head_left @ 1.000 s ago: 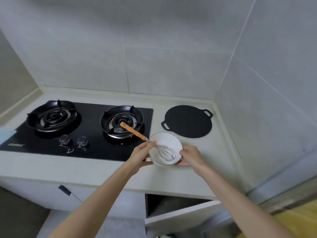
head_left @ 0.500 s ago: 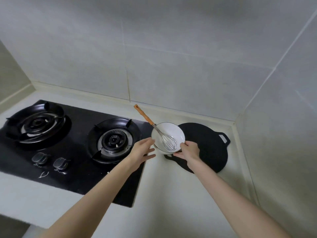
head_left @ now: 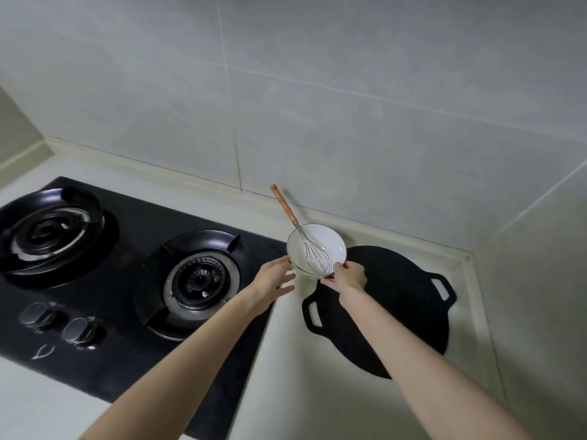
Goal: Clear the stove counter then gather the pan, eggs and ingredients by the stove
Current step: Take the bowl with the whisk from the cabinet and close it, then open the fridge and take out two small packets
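Pale tiled walls corner the bench (head_left: pixel 279 376), gas hob (head_left: pixel 127 274) to the left. Right hand (head_left: pixel 346 277) has its grip pinched on the white bowl (head_left: pixel 320 246) rim, between hob and black griddle pan (head_left: pixel 400 312); left hand (head_left: pixel 273 281) hovers open-fingered alongside, probably guarding the leaning whisk (head_left: pixel 283 203).

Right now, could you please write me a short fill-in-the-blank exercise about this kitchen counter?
The white bowl holds a wooden-handled ____. The hand pinching its rim is the person's ____ one. The stove has ____ burners. The flat two-handled pan beside it is ____.
Missing words: whisk, right, two, black.
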Tool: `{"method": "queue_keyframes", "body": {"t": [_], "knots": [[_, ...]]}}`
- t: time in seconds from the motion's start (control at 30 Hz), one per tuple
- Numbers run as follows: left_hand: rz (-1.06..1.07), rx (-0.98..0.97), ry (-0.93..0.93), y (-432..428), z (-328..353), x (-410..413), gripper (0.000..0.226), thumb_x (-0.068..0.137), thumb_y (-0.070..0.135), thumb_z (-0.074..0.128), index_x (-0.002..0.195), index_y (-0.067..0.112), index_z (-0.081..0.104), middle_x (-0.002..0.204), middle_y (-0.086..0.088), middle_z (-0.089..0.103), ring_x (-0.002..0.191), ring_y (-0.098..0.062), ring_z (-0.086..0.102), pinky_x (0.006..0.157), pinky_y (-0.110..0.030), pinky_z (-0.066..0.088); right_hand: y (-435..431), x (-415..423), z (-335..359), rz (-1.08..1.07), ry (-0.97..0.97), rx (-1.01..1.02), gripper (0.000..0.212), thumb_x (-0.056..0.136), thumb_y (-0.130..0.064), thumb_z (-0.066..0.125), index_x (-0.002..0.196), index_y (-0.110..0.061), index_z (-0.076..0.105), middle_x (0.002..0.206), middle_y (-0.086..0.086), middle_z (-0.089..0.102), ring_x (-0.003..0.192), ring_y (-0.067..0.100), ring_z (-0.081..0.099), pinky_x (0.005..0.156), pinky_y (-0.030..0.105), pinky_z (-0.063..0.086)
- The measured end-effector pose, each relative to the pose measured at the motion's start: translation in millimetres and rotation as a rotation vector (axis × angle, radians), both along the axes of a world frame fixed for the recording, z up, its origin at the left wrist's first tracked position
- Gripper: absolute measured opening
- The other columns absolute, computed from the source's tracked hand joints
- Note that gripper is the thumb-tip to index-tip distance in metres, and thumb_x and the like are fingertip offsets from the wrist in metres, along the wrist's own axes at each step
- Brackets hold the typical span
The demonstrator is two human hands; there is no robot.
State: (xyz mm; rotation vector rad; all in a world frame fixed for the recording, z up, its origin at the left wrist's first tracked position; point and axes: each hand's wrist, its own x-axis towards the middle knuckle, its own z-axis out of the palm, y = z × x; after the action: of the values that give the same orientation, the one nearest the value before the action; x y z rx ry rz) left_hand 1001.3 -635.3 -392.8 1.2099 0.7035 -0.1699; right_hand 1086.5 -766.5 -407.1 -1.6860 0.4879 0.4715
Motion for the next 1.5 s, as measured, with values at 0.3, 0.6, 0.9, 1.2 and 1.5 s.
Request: {"method": "queue_keyframes", "body": {"t": [0.3,0.6,0.9,1.2,1.5], "knots": [[-0.033,0.051,0.029,13.9,-8.5,15.9,0.031,0.095,0.018,0.048,0.122,0.032,0.055,0.133,0.001,0.052,0.12,-0.021,0.052,0.09,-0.034,0.046,14.4,20.4,-11.5,0.015,0.011,-0.006,0.024,0.091,0.007,0.045,0.109,0.002,0.06,0.109,0.018,0.061,0.095,0.036,0.067,0.071,0.032,0.057],[-0.011,0.063,0.063,19.3,-3.1,20.6,0.043,0.095,0.017,0.05,0.137,0.026,0.047,0.127,0.001,0.055,0.117,-0.023,0.055,0.093,-0.035,0.047,13.8,26.1,-11.1,0.068,0.075,0.078,0.031,0.095,-0.004,0.046,0.125,-0.002,0.053,0.11,0.017,0.062,0.086,0.031,0.069,0.066,0.033,0.058],[0.046,0.157,-0.075,30.4,35.4,-26.3,0.044,0.094,0.019,0.056,0.138,0.018,0.047,0.126,-0.002,0.06,0.113,-0.021,0.059,0.095,-0.036,0.049,-0.1,-4.4,22.4,0.237,-0.033,-0.018,0.031,0.094,-0.008,0.051,0.125,-0.009,0.05,0.114,0.012,0.056,0.096,0.026,0.06,0.078,0.037,0.055],[0.285,0.315,-0.19,57.8,92.2,-148.8,0.028,0.095,0.018,0.055,0.122,0.019,0.06,0.118,-0.005,0.066,0.108,-0.021,0.063,0.093,-0.034,0.051,47.8,-93.7,102.6,0.824,-0.287,-0.015,0.02,0.091,-0.013,0.056,0.11,-0.017,0.06,0.102,0.002,0.065,0.08,0.016,0.061,0.072,0.027,0.053],[0.581,0.439,-0.207,86.9,124.7,-362.0,0.031,0.096,0.015,0.052,0.126,0.022,0.056,0.12,0.003,0.066,0.108,-0.019,0.063,0.092,-0.034,0.051,124.4,-258.9,139.9,1.222,-0.423,0.076,0.021,0.092,-0.014,0.053,0.111,-0.018,0.061,0.102,-0.001,0.069,0.078,0.011,0.062,0.073,0.027,0.054]]}}
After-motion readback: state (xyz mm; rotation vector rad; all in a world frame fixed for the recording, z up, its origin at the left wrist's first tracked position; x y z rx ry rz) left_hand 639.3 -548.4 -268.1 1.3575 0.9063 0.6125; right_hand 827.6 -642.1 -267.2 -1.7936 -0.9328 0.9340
